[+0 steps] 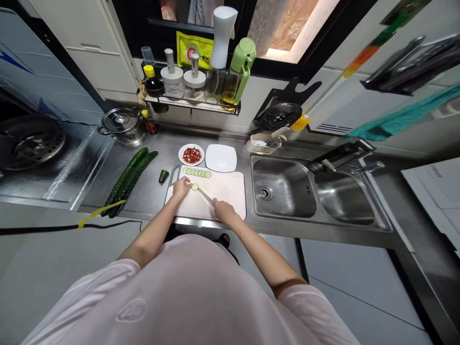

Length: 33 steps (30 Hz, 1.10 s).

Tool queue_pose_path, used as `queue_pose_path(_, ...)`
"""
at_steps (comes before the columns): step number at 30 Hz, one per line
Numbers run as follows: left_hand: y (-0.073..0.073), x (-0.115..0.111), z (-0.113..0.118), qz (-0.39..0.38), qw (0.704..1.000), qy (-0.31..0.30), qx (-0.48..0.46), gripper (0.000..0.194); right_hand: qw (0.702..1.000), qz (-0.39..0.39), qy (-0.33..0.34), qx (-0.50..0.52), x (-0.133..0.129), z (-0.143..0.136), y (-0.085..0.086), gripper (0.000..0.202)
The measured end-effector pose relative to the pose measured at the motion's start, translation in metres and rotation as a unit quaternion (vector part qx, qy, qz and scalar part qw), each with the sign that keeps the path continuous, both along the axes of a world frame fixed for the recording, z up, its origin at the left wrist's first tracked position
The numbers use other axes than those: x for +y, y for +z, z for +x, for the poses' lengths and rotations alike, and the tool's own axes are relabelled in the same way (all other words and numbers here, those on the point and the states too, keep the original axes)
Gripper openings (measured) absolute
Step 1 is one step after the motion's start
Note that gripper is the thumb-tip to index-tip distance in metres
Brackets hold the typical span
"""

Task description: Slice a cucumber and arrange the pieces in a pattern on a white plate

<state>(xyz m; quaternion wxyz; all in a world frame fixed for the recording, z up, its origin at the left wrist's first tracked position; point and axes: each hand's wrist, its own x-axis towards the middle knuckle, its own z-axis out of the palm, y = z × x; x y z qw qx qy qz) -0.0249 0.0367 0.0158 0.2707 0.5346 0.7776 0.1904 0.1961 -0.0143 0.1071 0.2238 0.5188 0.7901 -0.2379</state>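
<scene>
My right hand (224,211) is closed round the handle of a knife (206,196), whose blade points up and left over the white cutting board (230,191). At the blade's tip lies a round pale-green cucumber slice (195,187). Just left of that slice is my left hand (181,187), its fingers bent and drawn together; whether they hold anything is too small to make out. A row of several overlapping cucumber slices (197,172) runs along the board's far edge. Left of the board lies a short dark-green cucumber end (163,176).
Behind the board stand a plate of red chopped pieces (191,155) and a white square plate (221,158). Whole cucumbers (131,179) lie left, near a lidded steel pot (124,125). A double sink (283,187) is at right. Above, a wall rack (192,104) holds bottles and jars.
</scene>
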Motion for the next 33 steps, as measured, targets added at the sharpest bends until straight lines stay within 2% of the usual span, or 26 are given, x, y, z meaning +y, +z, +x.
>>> queue_pose_path(15,0.0,-0.001,0.001,-0.001,1.0,-0.001,0.007,0.018,0.999,0.016,-0.021,0.019,0.008,-0.019,-0.012,0.031)
queue_pose_path(21,-0.001,0.0,0.0,0.001,1.0,0.004,0.007,0.019,0.999,0.02,-0.025,0.024,0.007,-0.022,-0.011,0.029)
queue_pose_path(33,0.005,0.0,0.0,-0.008,1.0,0.0,0.003,0.02,0.999,0.026,-0.016,0.021,0.01,-0.026,-0.006,0.031)
